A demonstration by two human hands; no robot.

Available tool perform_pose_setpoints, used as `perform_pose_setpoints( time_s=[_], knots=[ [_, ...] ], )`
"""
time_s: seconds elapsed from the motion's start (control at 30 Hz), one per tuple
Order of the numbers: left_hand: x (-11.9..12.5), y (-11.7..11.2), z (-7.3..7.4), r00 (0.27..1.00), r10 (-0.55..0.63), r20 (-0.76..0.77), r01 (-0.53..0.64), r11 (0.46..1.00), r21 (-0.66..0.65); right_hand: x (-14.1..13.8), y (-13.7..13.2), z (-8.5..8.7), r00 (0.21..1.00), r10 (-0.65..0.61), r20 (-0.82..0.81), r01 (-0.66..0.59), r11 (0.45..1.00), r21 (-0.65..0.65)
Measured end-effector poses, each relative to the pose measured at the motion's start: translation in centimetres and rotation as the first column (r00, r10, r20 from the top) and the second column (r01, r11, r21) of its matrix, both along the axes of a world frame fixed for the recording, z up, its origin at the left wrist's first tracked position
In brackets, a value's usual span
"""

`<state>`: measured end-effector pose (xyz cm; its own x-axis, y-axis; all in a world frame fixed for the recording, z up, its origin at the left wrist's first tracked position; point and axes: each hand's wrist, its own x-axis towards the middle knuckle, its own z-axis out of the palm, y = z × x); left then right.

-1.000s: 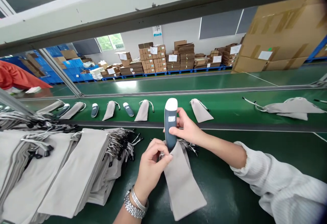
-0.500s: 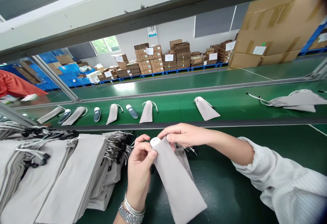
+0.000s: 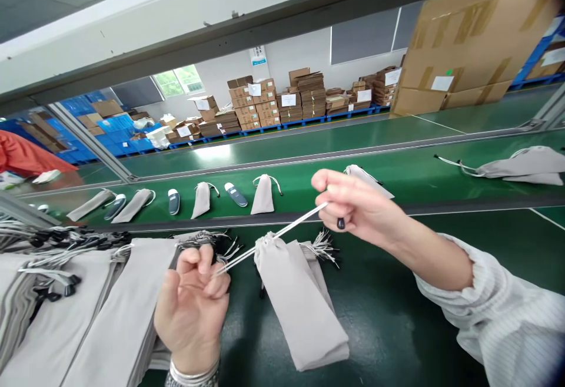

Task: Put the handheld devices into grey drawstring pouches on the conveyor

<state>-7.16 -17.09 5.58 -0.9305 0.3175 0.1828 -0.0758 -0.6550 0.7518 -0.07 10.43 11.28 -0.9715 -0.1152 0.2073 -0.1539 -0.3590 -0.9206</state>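
Note:
A light grey drawstring pouch (image 3: pixel 300 304) lies on the green table in front of me, its mouth gathered into puckers. From that mouth white drawstrings (image 3: pixel 300 220) run out tight to both sides. My left hand (image 3: pixel 194 307), palm up, has its fingers curled round the cord at the left. Higher up, my right hand (image 3: pixel 357 207) is closed on the other end, with a black cord stopper showing below its fingers. Whatever the pouch contains is hidden. More pouches with frayed-looking cord ends (image 3: pixel 324 248) lie partly beneath it.
Stacked grey pouches (image 3: pixel 128 310) with tangled cords fill the left side. Beyond the table edge, a green conveyor belt (image 3: pixel 304 189) carries several pouches and dark slipper-shaped items (image 3: pixel 236 194). A metal beam (image 3: pixel 185 33) crosses overhead. A red sleeve (image 3: pixel 30 154) shows at far left.
My hands have moved from the pouch's opening out to its cords and pulled them apart. The mouth has drawn closed, and the white item visible there is now out of sight.

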Motion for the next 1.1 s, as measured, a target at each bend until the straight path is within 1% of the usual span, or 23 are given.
perform_pose_setpoints(
  time_s=[0.07, 0.13, 0.17, 0.2, 0.23, 0.27, 0.33, 0.37, 0.4, 0.43, 0.47, 0.53, 0.6, 0.63, 0.67, 0.7, 0.73, 0.8, 0.83, 0.93, 1.0, 1.03, 1.1],
  knots=[
    [0.0, 0.1, 0.0, 0.999, -0.003, -0.045, 0.003, 1.000, 0.001, 0.4, 0.5, 0.8, 0.996, -0.093, -0.010, 0.092, 0.994, -0.055],
    [0.0, 0.7, -0.5, 0.994, -0.027, -0.103, 0.017, 0.995, -0.101, 0.5, 1.2, 1.5, 0.969, -0.243, -0.040, 0.241, 0.969, -0.061],
    [0.0, 1.1, -0.8, 0.990, -0.031, -0.138, 0.005, 0.983, -0.181, 0.2, 1.7, 1.8, 0.933, -0.349, -0.087, 0.344, 0.936, -0.070],
    [0.0, 1.6, -1.2, 0.983, -0.031, -0.179, -0.021, 0.959, -0.282, -0.1, 2.3, 2.0, 0.872, -0.464, -0.158, 0.455, 0.886, -0.090],
    [0.0, 2.1, -1.7, 0.973, -0.031, -0.229, -0.064, 0.917, -0.394, -0.6, 2.9, 2.0, 0.778, -0.576, -0.250, 0.563, 0.816, -0.128],
    [0.1, 2.5, -2.2, 0.956, -0.033, -0.291, -0.124, 0.854, -0.505, -1.2, 3.6, 1.9, 0.653, -0.671, -0.351, 0.656, 0.733, -0.181],
    [0.1, 3.3, -3.2, 0.895, -0.088, -0.437, -0.267, 0.678, -0.685, -2.5, 4.8, 1.2, 0.392, -0.761, -0.518, 0.785, 0.569, -0.243],
    [0.2, 3.6, -3.7, 0.849, -0.134, -0.511, -0.349, 0.584, -0.733, -3.2, 5.3, 0.6, 0.322, -0.749, -0.579, 0.834, 0.514, -0.201],
    [0.3, 3.8, -4.2, 0.797, -0.183, -0.575, -0.428, 0.500, -0.753, -4.0, 5.6, -0.1, 0.322, -0.713, -0.623, 0.870, 0.483, -0.104],
    [0.3, 4.0, -4.7, 0.747, -0.234, -0.623, -0.495, 0.430, -0.755, -4.7, 5.7, -1.1, 0.384, -0.664, -0.641, 0.880, 0.474, 0.036],
    [0.4, 4.1, -5.2, 0.707, -0.282, -0.648, -0.542, 0.372, -0.753, -5.4, 5.7, -2.1, 0.491, -0.611, -0.621, 0.852, 0.487, 0.193],
    [0.4, 4.3, -5.9, 0.670, -0.348, -0.656, -0.592, 0.283, -0.755, -6.9, 5.0, -4.3, 0.714, -0.504, -0.485, 0.697, 0.568, 0.436],
    [0.3, 4.4, -6.3, 0.668, -0.379, -0.640, -0.603, 0.227, -0.765, -8.7, 3.6, -6.2, 0.860, -0.394, -0.324, 0.510, 0.658, 0.554],
    [0.2, 4.4, -6.4, 0.669, -0.385, -0.636, -0.605, 0.214, -0.767, -9.8, 2.7, -7.0, 0.904, -0.336, -0.263, 0.426, 0.676, 0.601],
    [0.2, 4.4, -6.4, 0.670, -0.384, -0.636, -0.607, 0.211, -0.767, -11.0, 1.8, -7.6, 0.935, -0.280, -0.219, 0.353, 0.659, 0.664],
    [0.1, 4.5, -6.3, 0.670, -0.380, -0.638, -0.607, 0.215, -0.765, -12.4, 0.8, -8.1, 0.953, -0.235, -0.190, 0.297, 0.611, 0.734],
    [0.1, 4.5, -6.3, 0.670, -0.372, -0.643, -0.608, 0.222, -0.762, -13.8, -0.2, -8.4, 0.964, -0.203, -0.171, 0.256, 0.543, 0.800],
    [0.1, 4.6, -6.2, 0.669, -0.350, -0.656, -0.612, 0.241, -0.753, -17.1, -2.0, -8.6, 0.971, -0.184, -0.153, 0.217, 0.403, 0.889],
    [0.1, 4.6, -6.1, 0.667, -0.336, -0.665, -0.617, 0.250, -0.746, -18.8, -2.7, -8.7, 0.969, -0.197, -0.151, 0.213, 0.348, 0.913],
    [0.3, 4.7, -6.2, 0.640, -0.295, -0.709, -0.653, 0.278, -0.705, -23.2, -4.4, -9.1, 0.947, -0.282, -0.153, 0.227, 0.253, 0.940],
    [0.3, 4.7, -6.3, 0.612, -0.276, -0.741, -0.682, 0.292, -0.671, -25.2, -5.0, -9.6, 0.930, -0.344, -0.131, 0.214, 0.216, 0.953],
    [0.3, 4.7, -6.3, 0.602, -0.270, -0.751, -0.690, 0.297, -0.660, -25.8, -5.1, -9.9, 0.923, -0.369, -0.112, 0.202, 0.213, 0.956],
    [0.2, 4.8, -6.4, 0.596, -0.262, -0.759, -0.698, 0.297, -0.651, -26.5, -5.0, -10.7, 0.913, -0.402, -0.063, 0.172, 0.241, 0.955]
  ],
)
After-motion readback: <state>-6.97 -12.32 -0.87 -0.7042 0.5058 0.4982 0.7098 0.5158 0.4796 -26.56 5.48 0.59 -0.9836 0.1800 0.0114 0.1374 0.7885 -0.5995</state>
